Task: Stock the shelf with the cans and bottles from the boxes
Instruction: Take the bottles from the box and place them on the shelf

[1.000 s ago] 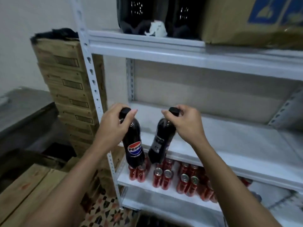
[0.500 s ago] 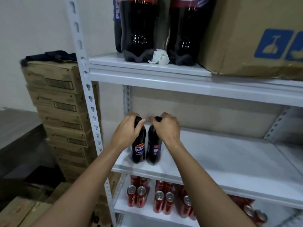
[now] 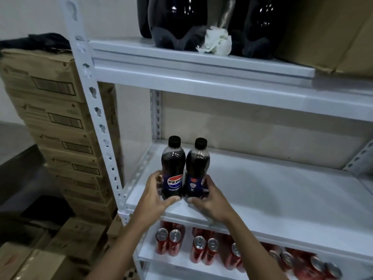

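Standing upright and touching each other, the two cola bottles rest on the middle shelf (image 3: pixel 282 201) near its front left corner, and this is the only view, from the head camera looking forward and down. The left bottle (image 3: pixel 173 170) shows its Pepsi label to the front, while the right bottle (image 3: pixel 198 172) is turned so that its label is only partly readable. The left hand (image 3: pixel 156 196) is wrapped around the lower part of the left bottle, thumb in front near the base and fingers behind it; the right hand (image 3: pixel 207 199) is closed in the same way on the lower part of the right bottle. I judge that the hands hold low because a grip near the base lets a tall bottle be pushed along the board without tipping, and that the pair is kept together so it can go back as one row. The rest of this shelf is bare, so the likely place is the back left corner, which keeps room in front for more bottles. On the lower shelf (image 3: pixel 173 261) red cans (image 3: pixel 203 251) already stand in pairs, and on the upper shelf (image 3: pixel 181 57) large dark bottles (image 3: pixel 177 23) stand beside a crumpled white paper (image 3: pixel 218 42). Cardboard boxes (image 3: pixel 52 122) are stacked to the left of the rack.
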